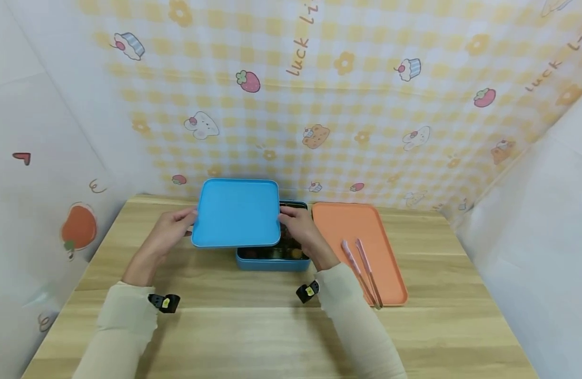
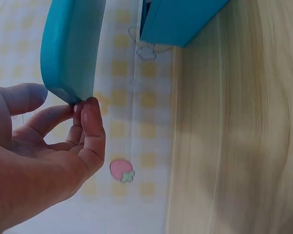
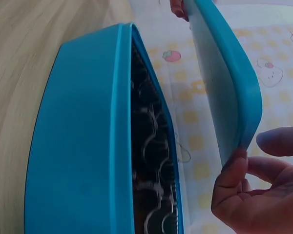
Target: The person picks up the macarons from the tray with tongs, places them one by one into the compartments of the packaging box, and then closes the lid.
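Note:
A blue rectangular lid [image 1: 238, 213] is held up between both hands, raised above the table and overlapping the left part of a blue box [image 1: 273, 264] in the head view. My left hand [image 1: 171, 227] grips its left edge, thumb at the rim and fingertips under the corner in the left wrist view. The opposite edge is gripped by my right hand [image 1: 299, 226], with fingers beneath and thumb at the side. In the right wrist view the box [image 3: 78, 136] stands uncovered, with a dark divided interior [image 3: 149, 141]. The lid hides part of its contents.
To the right of the box lies an orange tray [image 1: 343, 221] with pink-and-metal tongs [image 1: 366, 268] resting on it, their ends reaching past its front edge. A patterned cloth [image 1: 291, 105] hangs behind the wooden table [image 1: 253, 326], and white cloth walls flank it.

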`<state>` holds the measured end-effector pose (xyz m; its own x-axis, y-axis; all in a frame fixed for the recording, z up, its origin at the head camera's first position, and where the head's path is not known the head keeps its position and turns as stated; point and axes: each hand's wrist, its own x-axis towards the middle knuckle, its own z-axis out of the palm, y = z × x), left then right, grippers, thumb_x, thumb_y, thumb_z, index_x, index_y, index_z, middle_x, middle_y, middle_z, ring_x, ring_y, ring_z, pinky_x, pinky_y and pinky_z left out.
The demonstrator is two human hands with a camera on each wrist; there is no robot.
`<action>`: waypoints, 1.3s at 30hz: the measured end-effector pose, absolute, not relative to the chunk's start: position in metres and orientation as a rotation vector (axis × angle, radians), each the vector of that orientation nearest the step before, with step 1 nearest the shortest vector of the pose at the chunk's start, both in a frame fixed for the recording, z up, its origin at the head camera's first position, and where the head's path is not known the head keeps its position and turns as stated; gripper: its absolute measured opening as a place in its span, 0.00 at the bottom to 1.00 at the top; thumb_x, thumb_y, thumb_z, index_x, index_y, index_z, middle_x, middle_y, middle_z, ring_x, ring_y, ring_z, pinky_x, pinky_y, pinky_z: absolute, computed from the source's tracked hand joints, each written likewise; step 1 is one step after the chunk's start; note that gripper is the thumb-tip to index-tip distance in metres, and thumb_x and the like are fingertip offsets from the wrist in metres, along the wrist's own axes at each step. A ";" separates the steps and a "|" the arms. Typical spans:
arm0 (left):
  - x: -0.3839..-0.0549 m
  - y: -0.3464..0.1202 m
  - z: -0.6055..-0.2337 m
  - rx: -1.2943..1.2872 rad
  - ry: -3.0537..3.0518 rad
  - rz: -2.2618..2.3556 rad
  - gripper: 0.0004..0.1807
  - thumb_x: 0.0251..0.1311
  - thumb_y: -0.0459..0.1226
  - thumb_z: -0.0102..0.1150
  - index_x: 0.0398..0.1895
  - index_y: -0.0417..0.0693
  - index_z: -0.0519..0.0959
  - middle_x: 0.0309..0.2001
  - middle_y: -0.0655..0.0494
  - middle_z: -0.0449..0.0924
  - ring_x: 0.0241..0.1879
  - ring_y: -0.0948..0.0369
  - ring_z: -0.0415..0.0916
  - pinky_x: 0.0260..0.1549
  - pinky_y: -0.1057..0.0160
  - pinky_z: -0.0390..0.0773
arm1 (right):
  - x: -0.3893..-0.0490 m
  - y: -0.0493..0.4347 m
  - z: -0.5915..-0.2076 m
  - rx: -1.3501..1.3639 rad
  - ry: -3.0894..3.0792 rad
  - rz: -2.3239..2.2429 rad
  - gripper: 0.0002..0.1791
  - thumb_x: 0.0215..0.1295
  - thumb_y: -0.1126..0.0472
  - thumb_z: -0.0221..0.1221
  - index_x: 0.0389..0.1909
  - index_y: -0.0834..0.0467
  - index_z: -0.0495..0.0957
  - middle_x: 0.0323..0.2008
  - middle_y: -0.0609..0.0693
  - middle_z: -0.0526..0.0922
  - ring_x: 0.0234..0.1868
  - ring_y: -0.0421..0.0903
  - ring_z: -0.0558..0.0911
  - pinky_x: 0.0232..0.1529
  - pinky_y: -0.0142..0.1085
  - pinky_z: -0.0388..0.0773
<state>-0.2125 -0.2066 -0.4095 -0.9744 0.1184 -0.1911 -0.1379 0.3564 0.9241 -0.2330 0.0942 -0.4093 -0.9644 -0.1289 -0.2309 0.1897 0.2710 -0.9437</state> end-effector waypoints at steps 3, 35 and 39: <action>-0.214 -0.201 -0.410 0.000 2.402 1.645 0.31 0.79 0.47 0.36 0.75 0.35 0.58 0.74 0.36 0.57 0.71 0.41 0.59 0.65 0.42 0.67 | -0.234 0.099 -0.410 0.089 2.307 -1.729 0.21 0.76 0.58 0.52 0.67 0.55 0.74 0.44 0.53 0.83 0.27 0.46 0.72 0.32 0.39 0.71; -0.226 -0.152 -0.409 0.071 2.346 1.641 0.30 0.79 0.44 0.39 0.76 0.37 0.55 0.77 0.39 0.52 0.73 0.42 0.57 0.68 0.43 0.63 | -0.229 0.149 -0.403 0.116 2.341 -1.765 0.24 0.76 0.56 0.51 0.71 0.53 0.69 0.37 0.54 0.80 0.27 0.44 0.81 0.29 0.35 0.79; -0.227 -0.148 -0.405 0.064 2.336 1.649 0.31 0.79 0.46 0.38 0.77 0.40 0.53 0.77 0.40 0.52 0.72 0.42 0.58 0.69 0.43 0.61 | -0.227 0.152 -0.400 0.129 2.369 -1.780 0.23 0.76 0.55 0.52 0.70 0.51 0.70 0.37 0.54 0.80 0.30 0.45 0.82 0.28 0.34 0.78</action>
